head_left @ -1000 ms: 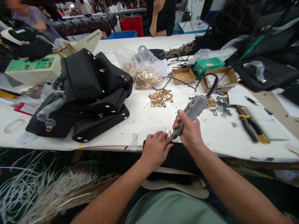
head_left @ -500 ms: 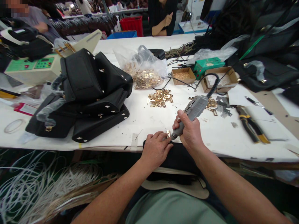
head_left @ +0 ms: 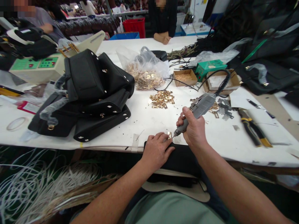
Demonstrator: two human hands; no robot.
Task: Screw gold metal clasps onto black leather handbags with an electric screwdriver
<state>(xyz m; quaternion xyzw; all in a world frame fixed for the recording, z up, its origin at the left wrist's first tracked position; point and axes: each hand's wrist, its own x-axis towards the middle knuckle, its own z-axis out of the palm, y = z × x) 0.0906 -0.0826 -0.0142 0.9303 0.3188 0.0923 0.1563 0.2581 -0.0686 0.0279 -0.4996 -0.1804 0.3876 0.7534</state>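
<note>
Background co-worker's hand [head_left: 163,38] now on table [head_left: 140,44]

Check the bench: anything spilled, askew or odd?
Loose gold fittings lie heaped on the table beside the plastic bag; grey plates are scattered behind the electric screwdriver in the right hand. Black handbags slump in an uneven pile.

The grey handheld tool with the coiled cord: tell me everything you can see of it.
The grey handheld tool looks like a plastic-bodied electric driver: a boxy, ribbed rear, a rounder grip and a thin metal tip. The right hand is wrapped around the grip, holding it tilted, tip down and leftward at a small gold fitting beside the left hand. A black coiled cord leaves its rear end.
</note>
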